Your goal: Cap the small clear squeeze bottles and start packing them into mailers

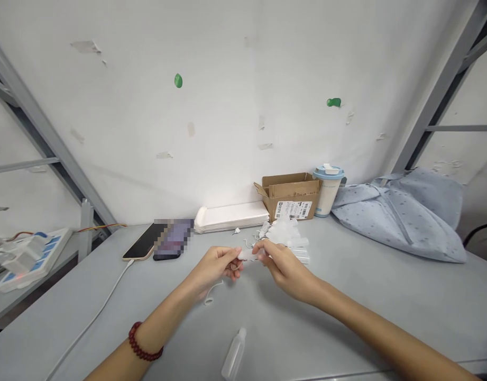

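Both my hands meet over the grey table, a little in front of me. My left hand pinches one end of a small white plastic piece. Closed fingers of my right hand grip the other end. A thin white cord dangles from under my left hand onto the table. Just behind my right hand lies a pile of small translucent white plastic parts. A small clear squeeze bottle lies on the table near my left forearm, which wears a dark red bead bracelet.
Two phones lie at the left, one on a white cable. A white tray, an open cardboard box and a lidded cup stand by the wall. Blue cloth lies at right, a power strip at far left.
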{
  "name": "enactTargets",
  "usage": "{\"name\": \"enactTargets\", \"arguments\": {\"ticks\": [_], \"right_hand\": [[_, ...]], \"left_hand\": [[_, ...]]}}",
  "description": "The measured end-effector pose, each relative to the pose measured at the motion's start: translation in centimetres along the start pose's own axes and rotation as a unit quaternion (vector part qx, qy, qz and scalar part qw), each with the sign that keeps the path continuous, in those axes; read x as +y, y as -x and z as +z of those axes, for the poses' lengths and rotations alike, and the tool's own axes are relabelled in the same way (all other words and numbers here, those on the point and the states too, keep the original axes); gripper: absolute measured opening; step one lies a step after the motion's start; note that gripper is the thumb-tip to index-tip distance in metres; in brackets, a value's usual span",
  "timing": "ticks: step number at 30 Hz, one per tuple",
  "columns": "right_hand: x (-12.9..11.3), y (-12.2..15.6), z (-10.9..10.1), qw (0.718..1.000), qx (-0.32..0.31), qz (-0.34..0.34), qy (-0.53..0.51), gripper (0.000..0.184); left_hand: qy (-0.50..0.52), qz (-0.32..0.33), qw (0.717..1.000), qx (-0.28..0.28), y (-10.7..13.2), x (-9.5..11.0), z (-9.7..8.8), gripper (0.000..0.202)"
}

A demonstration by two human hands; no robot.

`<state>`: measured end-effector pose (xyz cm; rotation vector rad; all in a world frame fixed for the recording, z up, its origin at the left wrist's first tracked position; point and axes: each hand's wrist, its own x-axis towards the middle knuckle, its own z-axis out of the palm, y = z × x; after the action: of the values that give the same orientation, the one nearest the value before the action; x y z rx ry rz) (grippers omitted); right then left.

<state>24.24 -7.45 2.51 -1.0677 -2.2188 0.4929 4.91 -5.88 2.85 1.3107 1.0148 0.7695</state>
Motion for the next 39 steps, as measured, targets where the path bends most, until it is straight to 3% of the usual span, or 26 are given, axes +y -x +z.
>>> {"name": "enactTargets", "arguments": {"ticks": [7,12,20,25,28,33,36,39], "right_hand": [[0.6,0.0,1.1,0.992,0.055,-0.059,0.099,0.021],[1.2,-0.2,1.6,0.979,0.046,-0.098,0.175,0.023],[1.6,-0.2,1.6,0.972,0.082,-0.105,0.192,0.022],[1.8,-0.1,1.6,0.972,0.055,-0.125,0.191,0.023],[1.4,-0.1,1.3,0.985,0.03,-0.097,0.141,0.023],[0.2,-0.3,0.2,0.997,-0.03,0.007,-0.07,0.029],[0.3,-0.5,0.0,0.973,-0.063,0.1,-0.2,0.031],[0.8,-0.6,0.1,0.927,-0.096,0.151,-0.329,0.032]], "left_hand": [[-0.014,-0.017,1.0,-0.008,0.2,0.0,0.4,0.043],[-0.027,-0.006,1.0,0.013,0.1,-0.1,0.5,0.044],[-0.05,0.009,0.999,-0.001,0.2,0.0,0.6,0.044],[-0.094,0.055,0.994,-0.015,0.0,-0.3,0.2,0.042],[-0.162,0.1,0.981,-0.023,0.1,-0.1,0.0,0.039],[-0.241,0.14,0.96,-0.019,0.8,0.7,0.0,0.032],[-0.267,0.16,0.95,-0.022,1.1,1.0,0.2,0.028],[-0.288,0.172,0.942,-0.025,1.2,1.0,0.3,0.027]]}}
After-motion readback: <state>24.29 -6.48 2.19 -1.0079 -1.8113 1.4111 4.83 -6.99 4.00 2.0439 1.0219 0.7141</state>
